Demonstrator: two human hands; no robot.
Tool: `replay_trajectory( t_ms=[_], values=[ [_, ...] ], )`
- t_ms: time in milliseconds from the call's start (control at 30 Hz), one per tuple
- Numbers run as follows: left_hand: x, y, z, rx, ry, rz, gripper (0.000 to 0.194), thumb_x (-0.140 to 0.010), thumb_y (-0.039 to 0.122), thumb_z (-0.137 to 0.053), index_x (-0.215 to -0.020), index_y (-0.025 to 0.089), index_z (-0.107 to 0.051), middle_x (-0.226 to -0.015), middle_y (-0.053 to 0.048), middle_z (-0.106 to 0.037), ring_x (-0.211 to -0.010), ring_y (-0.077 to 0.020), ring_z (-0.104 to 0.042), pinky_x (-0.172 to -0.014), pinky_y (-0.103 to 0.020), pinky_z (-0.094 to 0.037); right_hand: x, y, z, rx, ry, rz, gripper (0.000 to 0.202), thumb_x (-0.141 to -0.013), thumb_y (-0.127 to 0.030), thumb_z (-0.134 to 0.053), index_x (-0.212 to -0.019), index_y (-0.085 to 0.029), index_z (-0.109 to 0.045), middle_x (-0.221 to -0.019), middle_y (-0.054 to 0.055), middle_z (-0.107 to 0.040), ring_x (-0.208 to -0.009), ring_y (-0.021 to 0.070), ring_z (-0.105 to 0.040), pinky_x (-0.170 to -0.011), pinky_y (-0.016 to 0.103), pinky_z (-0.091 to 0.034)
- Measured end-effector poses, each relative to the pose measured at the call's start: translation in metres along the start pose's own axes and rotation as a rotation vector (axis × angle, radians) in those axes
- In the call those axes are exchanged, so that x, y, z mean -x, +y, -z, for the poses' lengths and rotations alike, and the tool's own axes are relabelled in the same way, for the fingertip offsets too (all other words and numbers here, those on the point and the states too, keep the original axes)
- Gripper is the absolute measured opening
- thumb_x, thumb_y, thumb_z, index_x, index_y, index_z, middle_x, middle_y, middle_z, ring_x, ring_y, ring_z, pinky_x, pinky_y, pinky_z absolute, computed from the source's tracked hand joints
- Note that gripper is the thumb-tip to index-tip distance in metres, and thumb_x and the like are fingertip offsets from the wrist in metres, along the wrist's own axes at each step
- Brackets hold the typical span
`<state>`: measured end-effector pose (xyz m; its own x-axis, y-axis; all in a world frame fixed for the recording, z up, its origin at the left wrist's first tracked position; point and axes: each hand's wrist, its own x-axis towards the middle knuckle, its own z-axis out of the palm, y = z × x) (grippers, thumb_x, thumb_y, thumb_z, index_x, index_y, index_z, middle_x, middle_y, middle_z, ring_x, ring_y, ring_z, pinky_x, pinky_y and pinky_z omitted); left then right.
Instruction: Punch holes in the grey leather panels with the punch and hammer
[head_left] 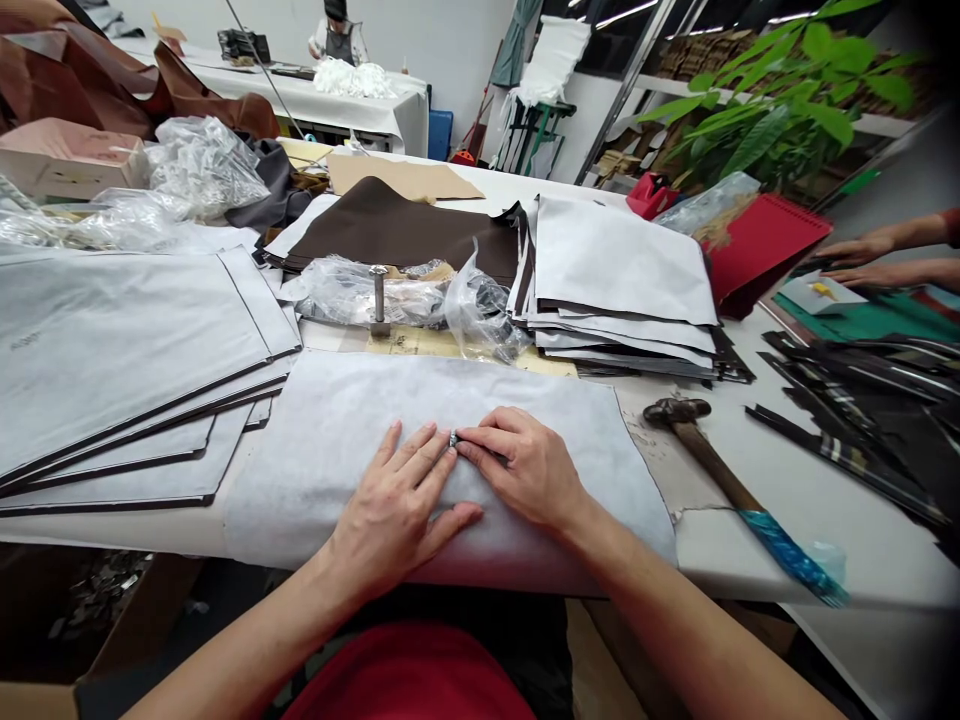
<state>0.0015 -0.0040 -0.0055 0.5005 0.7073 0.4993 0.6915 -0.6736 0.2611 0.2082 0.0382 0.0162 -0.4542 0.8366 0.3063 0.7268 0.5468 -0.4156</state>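
Observation:
A light grey-white sheet (300, 450) lies across the front of the table. My left hand (409, 495) rests flat on it with the fingers spread, fingertips beside a small silvery metal piece (453, 439). From the right, my right hand (529, 465) pinches that metal piece between thumb and forefinger against the sheet. Right of the sheet lies a hammer (712, 460) with blue wrapping on its handle end. A metal punch-like tool (379, 300) stands upright behind the sheet, near crumpled clear plastic bags (330, 285).
Stacked grey sheets with dark edges (135, 340) lie at left, another stack (622, 260) at back right. Dark strips (877, 420) and another person's hands (862, 262) are at far right. An open box (142, 620) sits below the table's left edge.

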Motion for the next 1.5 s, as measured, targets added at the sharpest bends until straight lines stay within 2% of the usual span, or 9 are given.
replay_trajectory(
  t_ms=[233,367,500,667,800,900,1067,1233,1500],
  values=[
    [0.0,0.0,0.003,0.002,-0.06,-0.01,0.055,-0.102,0.045,-0.055,-0.141,0.007,-0.056,-0.146,-0.018,-0.057,-0.139,-0.0341,-0.051,-0.119,-0.06,-0.037,0.02,-0.017,0.012,0.303,-0.164,0.065,0.044,-0.103,-0.037,-0.054,-0.143,-0.02,-0.059,-0.116,0.014,-0.065,-0.101,0.0307,-0.053,-0.082,0.046,-0.049],
    [-0.002,0.002,0.005,-0.022,-0.089,-0.002,0.052,-0.103,0.045,-0.053,-0.141,0.01,-0.057,-0.148,-0.015,-0.057,-0.139,-0.0346,-0.05,-0.12,-0.06,-0.033,0.016,-0.003,0.026,0.03,-0.216,-0.013,0.042,-0.101,-0.036,-0.058,-0.142,-0.025,-0.061,-0.118,0.011,-0.065,-0.106,0.0284,-0.057,-0.093,0.046,-0.05],
    [-0.006,0.004,0.008,-0.035,-0.136,0.009,0.054,-0.103,0.049,-0.05,-0.14,0.009,-0.058,-0.147,-0.015,-0.057,-0.138,-0.0349,-0.051,-0.119,-0.062,-0.034,-0.045,0.013,0.031,-0.21,-0.209,-0.107,0.039,-0.098,-0.031,-0.062,-0.136,-0.022,-0.065,-0.112,0.006,-0.07,-0.092,0.0199,-0.066,-0.082,0.033,-0.052],
    [-0.007,0.004,0.009,-0.033,-0.149,0.024,0.054,-0.103,0.051,-0.049,-0.139,0.011,-0.058,-0.147,-0.014,-0.058,-0.139,-0.034,-0.049,-0.119,-0.062,-0.034,-0.166,0.004,-0.023,-0.097,-0.075,-0.012,0.046,-0.093,-0.028,-0.068,-0.138,-0.019,-0.063,-0.129,0.009,-0.065,-0.095,0.0199,-0.065,-0.089,0.032,-0.048],
    [-0.006,0.002,0.008,-0.005,-0.139,0.035,0.053,-0.103,0.051,-0.051,-0.138,0.012,-0.059,-0.146,-0.014,-0.059,-0.137,-0.0336,-0.051,-0.119,-0.062,-0.034,-0.204,0.0,-0.048,-0.074,-0.129,-0.027,0.017,-0.091,-0.025,-0.069,-0.105,-0.018,-0.077,-0.103,0.005,-0.073,-0.094,0.0218,-0.063,-0.082,0.029,-0.046],
    [-0.006,0.001,0.008,0.013,-0.133,0.039,0.053,-0.103,0.051,-0.051,-0.138,0.012,-0.059,-0.146,-0.014,-0.058,-0.138,-0.0341,-0.05,-0.119,-0.063,-0.033,-0.175,0.003,-0.018,-0.064,-0.157,-0.066,0.011,-0.09,-0.027,-0.069,-0.093,-0.02,-0.078,-0.087,0.003,-0.073,-0.082,0.0209,-0.064,-0.072,0.029,-0.045],
    [-0.005,0.001,0.007,0.01,-0.11,0.03,0.054,-0.103,0.05,-0.051,-0.138,0.01,-0.06,-0.145,-0.016,-0.059,-0.138,-0.0354,-0.051,-0.119,-0.065,-0.034,-0.068,-0.001,0.036,-0.242,-0.05,-0.238,0.016,-0.093,-0.032,-0.067,-0.102,-0.023,-0.077,-0.086,0.0,-0.075,-0.075,0.0197,-0.067,-0.066,0.029,-0.048],
    [-0.003,0.001,0.004,0.01,-0.081,0.041,0.053,-0.1,0.05,-0.057,-0.137,0.013,-0.062,-0.145,-0.015,-0.059,-0.136,-0.0353,-0.052,-0.119,-0.064,-0.035,-0.001,-0.005,0.012,-0.274,0.041,-0.114,0.018,-0.1,-0.026,-0.058,-0.114,-0.024,-0.071,-0.111,0.005,-0.074,-0.104,0.0234,-0.067,-0.092,0.036,-0.052],
    [-0.001,0.001,0.001,0.021,-0.076,0.049,0.052,-0.1,0.051,-0.057,-0.137,0.015,-0.062,-0.147,-0.015,-0.058,-0.138,-0.0336,-0.052,-0.12,-0.064,-0.033,0.001,-0.007,0.002,-0.215,0.023,0.015,0.017,-0.104,-0.023,-0.053,-0.115,-0.024,-0.066,-0.116,0.006,-0.071,-0.108,0.0229,-0.064,-0.096,0.039,-0.051]
  ],
)
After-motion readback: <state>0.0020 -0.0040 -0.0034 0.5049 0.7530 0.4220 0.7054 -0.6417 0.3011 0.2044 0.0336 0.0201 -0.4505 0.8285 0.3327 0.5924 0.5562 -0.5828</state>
